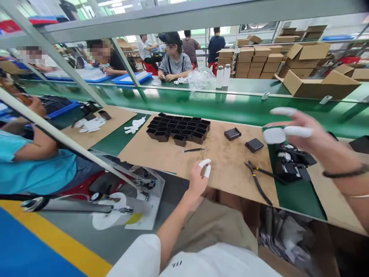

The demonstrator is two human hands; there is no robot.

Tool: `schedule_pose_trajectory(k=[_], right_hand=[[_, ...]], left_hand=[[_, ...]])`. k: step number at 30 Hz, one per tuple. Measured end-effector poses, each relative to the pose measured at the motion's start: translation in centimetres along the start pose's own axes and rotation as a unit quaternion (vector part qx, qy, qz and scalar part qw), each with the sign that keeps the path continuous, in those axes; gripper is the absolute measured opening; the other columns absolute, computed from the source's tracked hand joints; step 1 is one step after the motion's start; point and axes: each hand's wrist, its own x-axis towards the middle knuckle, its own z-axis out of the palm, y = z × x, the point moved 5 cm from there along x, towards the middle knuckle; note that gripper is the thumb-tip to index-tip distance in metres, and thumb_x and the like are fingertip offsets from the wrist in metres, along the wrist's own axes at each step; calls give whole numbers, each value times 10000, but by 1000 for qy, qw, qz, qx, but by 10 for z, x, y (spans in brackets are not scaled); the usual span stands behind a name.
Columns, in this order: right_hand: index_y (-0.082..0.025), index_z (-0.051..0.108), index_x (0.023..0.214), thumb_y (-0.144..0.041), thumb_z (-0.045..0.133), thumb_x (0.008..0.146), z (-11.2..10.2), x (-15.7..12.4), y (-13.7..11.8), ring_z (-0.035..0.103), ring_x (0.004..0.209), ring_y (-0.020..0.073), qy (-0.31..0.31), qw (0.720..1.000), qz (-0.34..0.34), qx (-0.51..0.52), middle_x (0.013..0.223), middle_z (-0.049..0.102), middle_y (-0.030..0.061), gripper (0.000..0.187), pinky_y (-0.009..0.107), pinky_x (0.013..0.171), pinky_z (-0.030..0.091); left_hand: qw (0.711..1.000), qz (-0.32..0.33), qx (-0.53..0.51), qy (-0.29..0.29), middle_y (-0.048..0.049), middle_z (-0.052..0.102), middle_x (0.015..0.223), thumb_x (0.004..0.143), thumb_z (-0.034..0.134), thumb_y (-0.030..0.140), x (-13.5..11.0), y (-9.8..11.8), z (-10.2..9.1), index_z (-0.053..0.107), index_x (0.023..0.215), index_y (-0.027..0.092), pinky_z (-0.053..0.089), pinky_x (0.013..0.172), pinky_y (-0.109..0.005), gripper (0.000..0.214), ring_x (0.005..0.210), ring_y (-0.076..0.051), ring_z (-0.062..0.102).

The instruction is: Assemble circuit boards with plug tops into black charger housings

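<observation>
One right hand (305, 130), fingers splayed, near jumbled black parts (301, 172); left hand (198, 177) well apart, curled near slim tool (194, 150), pinching or not I can't tell.

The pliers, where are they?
In the head view, the pliers lie right of centre, below a small black case, mostly on the brown sheet, one handle past its right edge.

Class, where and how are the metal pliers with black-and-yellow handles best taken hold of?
Grip the metal pliers with black-and-yellow handles around both handles, coming from the person's near side, probably with the right hand. They lie flat, handles spread towards the near edge and the right, metal head pointing away.
</observation>
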Motion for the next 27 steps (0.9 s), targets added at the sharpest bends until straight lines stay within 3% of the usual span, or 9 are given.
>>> schedule_pose_trajectory(k=[3, 7, 10, 13, 15, 18, 20, 22, 27], right_hand=[[-181, 462, 1529, -635, 585, 871, 90, -22, -20, 789, 854, 264, -155, 980, 31, 123, 1043, 814, 140, 809, 388, 731, 619], [-191, 500, 1461, -451, 683, 861, 138, -14, -5, 767, 742, 254, -159, 977, 56, -131, 909, 818, 89, 679, 364, 699, 606], [-81, 501, 1449, -320, 697, 860, 147, 5, 9, 780, 900, 373, -92, 928, 83, -352, 965, 801, 221, 666, 452, 813, 590], [24, 493, 1438, -271, 579, 928, 145, 15, 16, 746, 1078, 467, -71, 897, 104, -424, 1086, 757, 346, 595, 529, 904, 559], [-12, 553, 1409, -244, 519, 956, 135, 15, 19, 728, 1160, 454, -90, 882, 105, -450, 1178, 747, 336, 511, 529, 967, 548], [-177, 657, 1391, -120, 551, 889, 119, 10, 24, 655, 1366, 350, -178, 876, 68, -444, 1442, 699, 179, 516, 438, 1106, 517], [-232, 665, 1428, -8, 530, 807, 118, 4, 25, 542, 1509, 291, -256, 872, -6, -417, 1620, 576, 88, 673, 397, 1187, 476], [-208, 655, 1461, 44, 480, 771, 122, 0, 28, 509, 1539, 287, -317, 860, -82, -392, 1672, 515, 89, 755, 422, 1212, 463], [-191, 726, 1364, 40, 491, 747, 133, 7, 37, 626, 1412, 309, -374, 828, -156, -388, 1520, 668, 114, 699, 462, 1163, 495]], left_hand=[[999, -36, 0, 3, -113, 760, 1040, 992, 564, 262, 4, -22, -31, 719, 1153, 211, 617, 990, -433, 229, 1042, -248, 738], [990, -135, 38, 32, -210, 650, 1350, 931, 665, 329, 28, -69, -67, 615, 1351, 168, 506, 1162, -575, 453, 1332, -356, 623], [975, -210, 64, 23, -291, 474, 1559, 839, 800, 427, 59, -96, -71, 408, 1554, 126, 442, 1213, -633, 869, 1484, -438, 497], [966, -247, 77, -7, -303, 495, 1539, 790, 850, 407, 89, -105, -63, 379, 1563, 77, 405, 1252, -615, 963, 1499, -458, 482], [960, -267, 80, -28, -294, 572, 1462, 796, 837, 347, 101, -106, -58, 451, 1510, 65, 408, 1244, -632, 859, 1445, -465, 538], [957, -278, 73, -48, -248, 651, 1389, 832, 779, 297, 103, -104, -57, 553, 1434, 106, 440, 1210, -661, 671, 1381, -459, 594], [967, -244, 62, -29, -198, 684, 1360, 799, 802, 302, 94, -93, -60, 591, 1415, 151, 491, 1185, -619, 668, 1332, -419, 634], [984, -175, 23, -2, -147, 716, 1318, 759, 832, 322, 79, -73, -63, 616, 1395, 182, 554, 1142, -540, 686, 1246, -352, 688], [994, -38, -100, -31, -104, 745, 1313, 823, 807, 335, 45, -14, -58, 623, 1380, 183, 601, 1098, -414, 606, 1218, -261, 726]])
